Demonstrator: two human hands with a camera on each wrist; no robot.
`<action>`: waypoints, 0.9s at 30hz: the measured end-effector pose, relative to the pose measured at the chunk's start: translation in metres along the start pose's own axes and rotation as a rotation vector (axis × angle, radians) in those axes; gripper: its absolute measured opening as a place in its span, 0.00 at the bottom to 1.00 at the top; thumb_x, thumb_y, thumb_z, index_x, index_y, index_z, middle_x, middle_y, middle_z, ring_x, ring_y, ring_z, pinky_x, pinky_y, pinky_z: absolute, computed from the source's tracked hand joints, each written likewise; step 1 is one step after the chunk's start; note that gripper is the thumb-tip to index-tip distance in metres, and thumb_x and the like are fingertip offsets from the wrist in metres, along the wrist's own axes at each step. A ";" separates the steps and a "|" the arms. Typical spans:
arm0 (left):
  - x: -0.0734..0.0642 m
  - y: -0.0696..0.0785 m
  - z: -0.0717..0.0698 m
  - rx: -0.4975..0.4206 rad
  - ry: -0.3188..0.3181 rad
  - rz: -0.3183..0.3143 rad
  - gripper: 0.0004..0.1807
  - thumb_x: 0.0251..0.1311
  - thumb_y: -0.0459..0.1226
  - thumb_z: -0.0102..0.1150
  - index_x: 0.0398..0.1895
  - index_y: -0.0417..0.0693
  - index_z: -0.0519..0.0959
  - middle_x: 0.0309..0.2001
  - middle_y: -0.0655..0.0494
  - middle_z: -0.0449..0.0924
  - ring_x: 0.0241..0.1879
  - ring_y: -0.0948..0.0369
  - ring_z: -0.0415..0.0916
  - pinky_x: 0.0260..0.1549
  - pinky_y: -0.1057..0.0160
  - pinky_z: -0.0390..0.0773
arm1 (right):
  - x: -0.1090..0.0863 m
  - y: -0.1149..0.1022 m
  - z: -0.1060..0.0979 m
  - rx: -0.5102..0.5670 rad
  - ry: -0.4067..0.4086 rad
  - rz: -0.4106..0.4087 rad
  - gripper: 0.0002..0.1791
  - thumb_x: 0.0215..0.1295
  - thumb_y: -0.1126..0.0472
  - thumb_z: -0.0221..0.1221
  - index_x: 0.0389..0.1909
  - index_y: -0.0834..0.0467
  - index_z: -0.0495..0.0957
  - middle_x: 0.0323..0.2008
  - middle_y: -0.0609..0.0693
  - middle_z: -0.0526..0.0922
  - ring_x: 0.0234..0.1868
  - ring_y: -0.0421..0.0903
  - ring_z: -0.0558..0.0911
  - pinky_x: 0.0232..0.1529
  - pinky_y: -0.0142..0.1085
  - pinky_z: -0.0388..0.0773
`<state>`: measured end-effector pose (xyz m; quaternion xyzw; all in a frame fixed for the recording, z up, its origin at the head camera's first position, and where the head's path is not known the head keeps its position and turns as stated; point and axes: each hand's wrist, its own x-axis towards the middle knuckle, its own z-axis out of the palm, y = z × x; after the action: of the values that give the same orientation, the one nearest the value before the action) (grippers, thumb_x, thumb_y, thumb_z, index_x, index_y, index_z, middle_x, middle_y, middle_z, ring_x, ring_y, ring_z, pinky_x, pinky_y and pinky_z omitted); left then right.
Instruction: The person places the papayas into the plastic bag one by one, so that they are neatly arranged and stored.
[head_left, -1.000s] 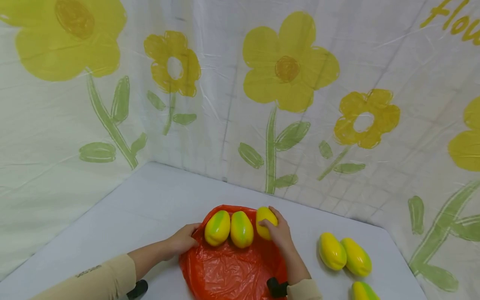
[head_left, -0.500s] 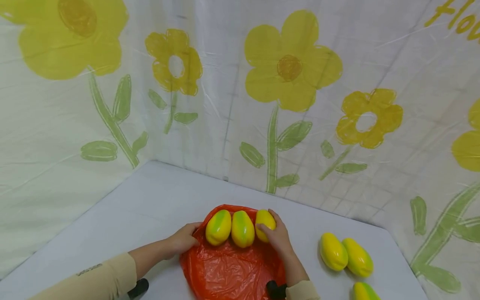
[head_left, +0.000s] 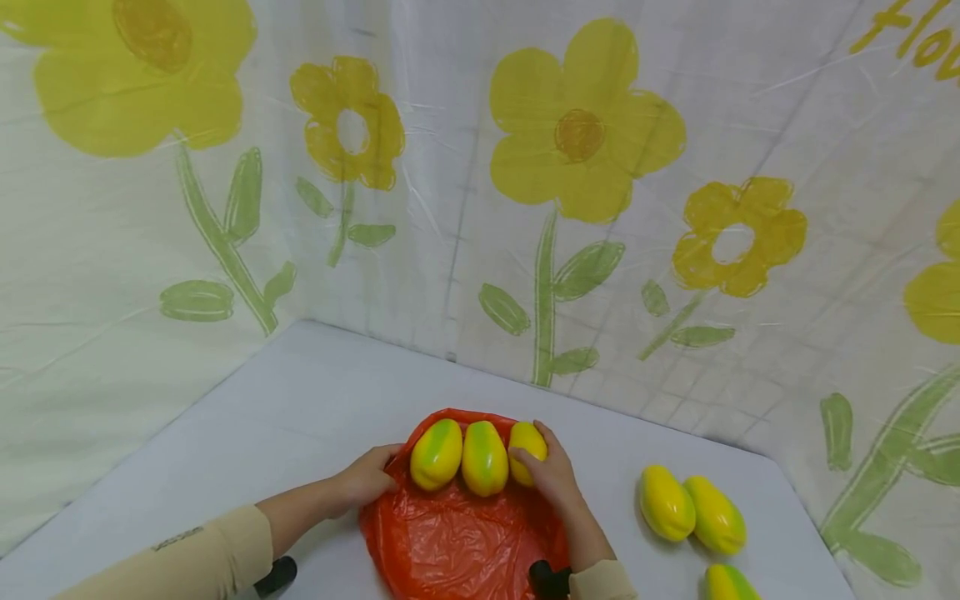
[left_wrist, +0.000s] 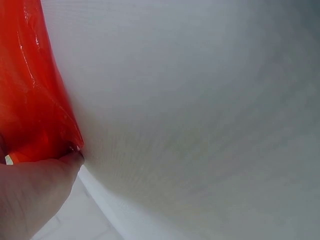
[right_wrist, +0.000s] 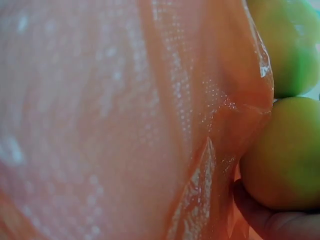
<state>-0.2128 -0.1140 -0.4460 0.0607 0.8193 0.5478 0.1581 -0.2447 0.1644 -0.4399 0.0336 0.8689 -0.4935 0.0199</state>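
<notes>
My left hand (head_left: 367, 477) pinches the left edge of a red plastic bag (head_left: 465, 533) lying on the table; in the left wrist view the thumb (left_wrist: 45, 182) presses on the bag's corner (left_wrist: 35, 120). My right hand (head_left: 553, 471) grips a glossy yellow papaya-like fruit (head_left: 523, 440) at the bag's right side, thumb across its front. Two more such fruits with green stripes, the left one (head_left: 437, 454) and the middle one (head_left: 484, 458), sit side by side at the bag's mouth. In the right wrist view, the gripped fruit (right_wrist: 287, 155) sits close against its neighbour (right_wrist: 287, 45).
To the right on the white table (head_left: 300, 400) lie two matching fruits, one (head_left: 666, 503) leaning by another (head_left: 714, 515). A third (head_left: 727, 583) is cut off by the frame's lower edge. A flower-printed curtain (head_left: 435, 250) stands behind the table.
My right hand has moved slightly left with its fruit, narrowing the gap to the middle fruit. The left hand stays at the bag's edge.
</notes>
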 end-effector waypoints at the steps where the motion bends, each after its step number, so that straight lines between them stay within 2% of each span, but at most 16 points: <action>1: 0.000 0.000 0.000 0.000 0.000 0.000 0.32 0.51 0.24 0.53 0.63 0.38 0.64 0.57 0.45 0.72 0.45 0.57 0.74 0.41 0.56 0.82 | 0.000 0.001 0.000 -0.005 -0.003 0.000 0.40 0.58 0.50 0.59 0.70 0.55 0.55 0.61 0.61 0.67 0.52 0.56 0.72 0.55 0.53 0.74; 13: -0.001 0.002 -0.001 0.001 -0.008 0.014 0.32 0.51 0.23 0.52 0.64 0.36 0.64 0.58 0.43 0.71 0.45 0.56 0.74 0.41 0.56 0.82 | 0.001 0.004 0.001 -0.079 -0.027 -0.043 0.41 0.58 0.48 0.59 0.69 0.58 0.54 0.59 0.64 0.66 0.51 0.56 0.72 0.54 0.54 0.74; 23: -0.002 0.003 -0.001 -0.002 -0.007 0.006 0.32 0.51 0.23 0.52 0.64 0.36 0.64 0.57 0.42 0.72 0.43 0.57 0.74 0.40 0.57 0.83 | 0.000 0.003 0.000 -0.079 -0.027 -0.024 0.43 0.57 0.46 0.58 0.70 0.57 0.53 0.60 0.63 0.65 0.52 0.55 0.71 0.54 0.53 0.74; 27: -0.001 0.002 -0.001 -0.003 -0.005 0.005 0.31 0.51 0.23 0.52 0.63 0.36 0.64 0.57 0.42 0.72 0.43 0.57 0.74 0.40 0.57 0.83 | -0.001 -0.001 -0.002 -0.067 -0.020 -0.042 0.42 0.58 0.47 0.58 0.68 0.60 0.55 0.60 0.63 0.66 0.51 0.55 0.72 0.53 0.52 0.75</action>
<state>-0.2123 -0.1142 -0.4433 0.0636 0.8179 0.5494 0.1589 -0.2437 0.1650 -0.4379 0.0097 0.8852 -0.4648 0.0194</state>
